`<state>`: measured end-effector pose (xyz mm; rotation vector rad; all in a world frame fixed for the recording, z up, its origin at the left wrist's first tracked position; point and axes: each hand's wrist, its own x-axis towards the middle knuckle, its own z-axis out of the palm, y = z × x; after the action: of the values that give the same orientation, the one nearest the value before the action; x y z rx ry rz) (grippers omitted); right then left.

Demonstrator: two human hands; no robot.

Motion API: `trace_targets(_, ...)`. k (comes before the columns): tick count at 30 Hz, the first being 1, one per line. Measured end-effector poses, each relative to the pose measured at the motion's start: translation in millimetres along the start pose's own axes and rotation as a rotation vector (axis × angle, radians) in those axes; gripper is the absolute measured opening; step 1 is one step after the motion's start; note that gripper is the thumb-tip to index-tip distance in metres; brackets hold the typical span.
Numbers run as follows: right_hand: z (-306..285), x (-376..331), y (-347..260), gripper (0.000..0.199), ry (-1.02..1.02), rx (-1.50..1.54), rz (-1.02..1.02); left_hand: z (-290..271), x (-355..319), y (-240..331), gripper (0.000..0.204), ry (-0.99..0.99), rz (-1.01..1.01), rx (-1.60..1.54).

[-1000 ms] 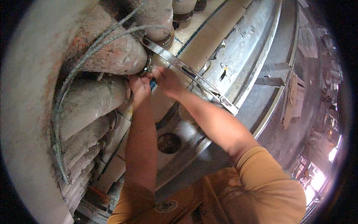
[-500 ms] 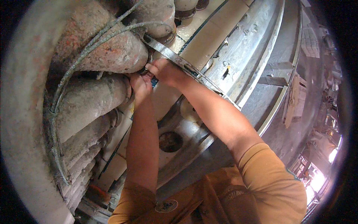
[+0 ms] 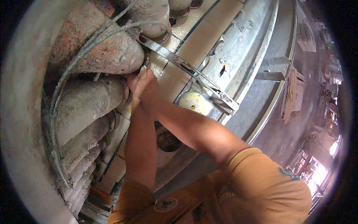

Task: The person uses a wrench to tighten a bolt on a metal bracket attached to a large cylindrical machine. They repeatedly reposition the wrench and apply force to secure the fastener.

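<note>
My right hand [image 3: 146, 85] is closed, its fingers bunched at the gap beside the ends of two thick grey cylinders. Whatever it grips, if anything, is too small to name. Just left of it and partly beneath is my left hand [image 3: 132, 83], its fingers mostly hidden by the right hand and the cylinder end. Above both hands lies the upper cylinder [image 3: 115, 52], rough and mottled with red. The lower cylinder [image 3: 89, 99], dusty grey, ends against my left hand. A slotted metal bar [image 3: 169, 56] runs from the cylinders down to the right, beyond my right hand.
A frayed grey cable [image 3: 74, 67] loops over the cylinders. Cream tiles [image 3: 194, 41] with dark seams lie behind the bar. A pale disc [image 3: 192, 102] with a yellow-green rim sits right of my forearm. Below it is a dark round hole [image 3: 168, 140]. Curved metal rails [image 3: 257, 59] stand farther right.
My right hand has moved left and slightly down, and now overlaps my left hand. Its forearm has swung lower, uncovering the pale disc and the bar's lower end.
</note>
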<state>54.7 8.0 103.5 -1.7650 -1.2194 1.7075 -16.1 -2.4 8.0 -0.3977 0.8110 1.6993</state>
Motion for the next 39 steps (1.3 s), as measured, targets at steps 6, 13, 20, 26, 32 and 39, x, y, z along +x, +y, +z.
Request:
trace_targets(6, -12, 6, 33, 0.035, -0.036, -0.112, -0.446, -57, 27, -5, 0.027, -0.128, 0.346, 0.498)
trace_targets(13, -62, 54, 45, 0.027, -0.181, -0.581, -0.545, -18, 10, -19, 0.027, -0.215, 1.108, 1.208)
trace_targets(20, -59, 75, 13, 0.021, -0.404, -0.659, -1.038, -9, 12, -6, 0.031, 0.022, 0.302, 0.107)
trace_targets(26, -70, 57, -18, 0.033, -0.492, -0.708, -0.741, 25, -8, -14, 0.029, -0.060, 0.405, 0.103)
trace_targets(32, -67, 61, -12, 0.033, -0.454, -0.578, -0.708, 13, -7, -14, 0.026, -0.112, 0.477, 0.237)
trace_targets(39, -63, 63, -5, 0.038, -0.457, -0.625, -0.687, 8, 0, -12, 0.033, -0.054, 0.423, 0.191)
